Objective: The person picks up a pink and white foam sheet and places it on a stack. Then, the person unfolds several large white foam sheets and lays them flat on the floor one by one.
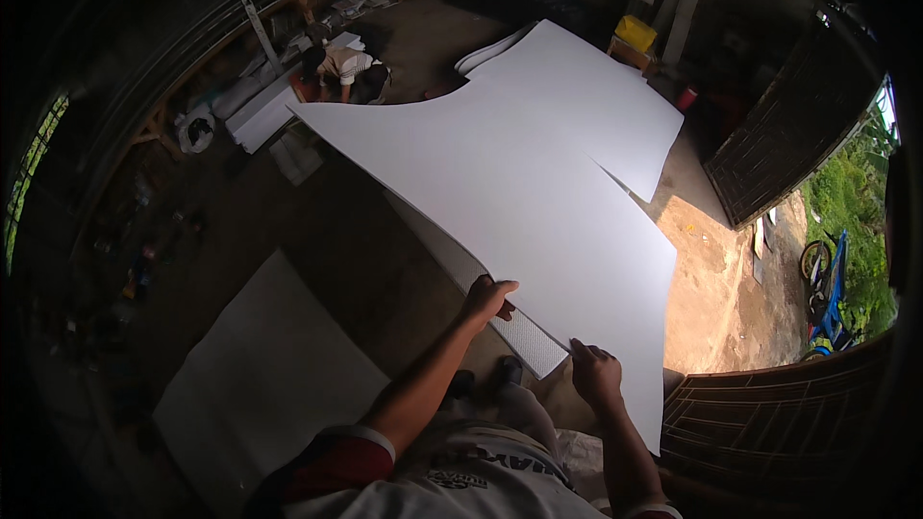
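A large, thin white sheet point(538, 163) with a curved edge and a narrow slit spreads out in front of me. My left hand point(488, 300) is closed on its near edge, thumb on top and fingers underneath. Farther right along the same edge, my right hand point(595, 371) is closed too, knuckles up; its fingertips are partly hidden. Beneath the sheet, between my hands, shows the corner of a dimpled, light-coloured panel point(531, 342). What holds up the far part of the sheet cannot be seen.
Another pale sheet point(274, 375) lies on the floor at my left. A person point(348, 72) bends down at the far left, near stacked white boards point(261, 113). Dark gates point(793, 120) stand at the right, with a blue bicycle point(833, 293) outside. A yellow container point(636, 33) sits farther back.
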### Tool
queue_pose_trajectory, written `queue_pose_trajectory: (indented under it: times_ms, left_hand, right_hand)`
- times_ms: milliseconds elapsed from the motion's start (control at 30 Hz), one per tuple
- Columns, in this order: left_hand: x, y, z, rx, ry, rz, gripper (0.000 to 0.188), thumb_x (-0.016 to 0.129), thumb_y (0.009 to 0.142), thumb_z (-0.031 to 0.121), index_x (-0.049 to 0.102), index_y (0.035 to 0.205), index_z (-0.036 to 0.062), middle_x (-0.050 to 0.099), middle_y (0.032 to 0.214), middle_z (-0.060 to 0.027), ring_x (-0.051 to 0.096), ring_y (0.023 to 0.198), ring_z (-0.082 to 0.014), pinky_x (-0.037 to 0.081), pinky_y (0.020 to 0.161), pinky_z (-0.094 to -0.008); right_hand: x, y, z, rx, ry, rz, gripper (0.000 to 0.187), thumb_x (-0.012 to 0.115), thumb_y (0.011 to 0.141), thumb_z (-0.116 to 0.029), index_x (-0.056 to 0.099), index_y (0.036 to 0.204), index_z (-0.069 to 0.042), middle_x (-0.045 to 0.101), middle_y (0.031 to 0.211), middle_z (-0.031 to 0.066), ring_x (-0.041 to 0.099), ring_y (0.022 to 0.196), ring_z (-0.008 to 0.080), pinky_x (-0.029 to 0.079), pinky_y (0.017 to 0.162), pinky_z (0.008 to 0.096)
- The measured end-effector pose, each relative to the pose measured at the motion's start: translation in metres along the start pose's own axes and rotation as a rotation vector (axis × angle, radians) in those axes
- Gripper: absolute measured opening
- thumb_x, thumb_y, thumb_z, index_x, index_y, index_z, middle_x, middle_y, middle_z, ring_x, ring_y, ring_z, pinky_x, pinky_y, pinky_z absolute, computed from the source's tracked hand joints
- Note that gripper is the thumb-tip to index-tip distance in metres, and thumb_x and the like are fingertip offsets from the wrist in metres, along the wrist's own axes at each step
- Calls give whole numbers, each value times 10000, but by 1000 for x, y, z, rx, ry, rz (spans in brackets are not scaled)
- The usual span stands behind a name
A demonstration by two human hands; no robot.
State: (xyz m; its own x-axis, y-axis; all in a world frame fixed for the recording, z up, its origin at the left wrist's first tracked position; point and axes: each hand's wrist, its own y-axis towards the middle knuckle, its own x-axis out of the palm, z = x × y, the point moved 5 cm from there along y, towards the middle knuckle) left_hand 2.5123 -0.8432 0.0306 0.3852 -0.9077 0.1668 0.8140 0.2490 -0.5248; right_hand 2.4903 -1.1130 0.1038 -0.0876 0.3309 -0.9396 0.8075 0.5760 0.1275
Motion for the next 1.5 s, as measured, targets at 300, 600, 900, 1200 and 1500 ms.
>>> queue_pose_trajectory:
  times_ms: [300,600,900,1200,1500]
  left_hand:
    - [-50,-36,-21,64,-42,176,340,688,877,265,679,990,-56,708,867,-135,638,511,-234,513,424,-330]
    - [-71,-22,-89,-57,-154,386,419,641,928,349,599,1216,49,648,1125,-138,698,865,-264,616,516,-379]
    - [7,-120,-225,-334,-318,-117,352,702,814,295,658,1041,29,696,979,-127,676,871,-290,554,821,-414]
    - [-244,-307,-151,95,-252,338,436,721,771,257,644,1111,-6,643,1105,-148,596,1060,-296,455,942,-412]
    - [-373,-550,-119,673,21,375,298,610,912,213,672,1042,-48,692,965,-109,662,875,-196,524,776,-344]
  right_hand:
    - [-2,-56,-24,74,79,-195,299,614,896,-210,583,1193,-195,706,1024,124,704,897,367,576,671,485]
    - [14,-144,20,82,111,-218,245,619,935,-344,595,1063,-136,711,804,128,713,714,358,561,603,496]
    - [47,-147,-72,-101,21,-214,210,601,862,-153,666,1059,-123,725,866,145,708,699,358,563,607,489]
    - [11,-207,-70,-329,355,-424,591,707,830,-229,589,1405,-162,554,1473,90,442,1412,316,333,1166,490]
    - [87,-246,-148,-730,178,24,667,798,658,-223,665,1312,-219,740,1132,40,731,913,268,608,720,387]
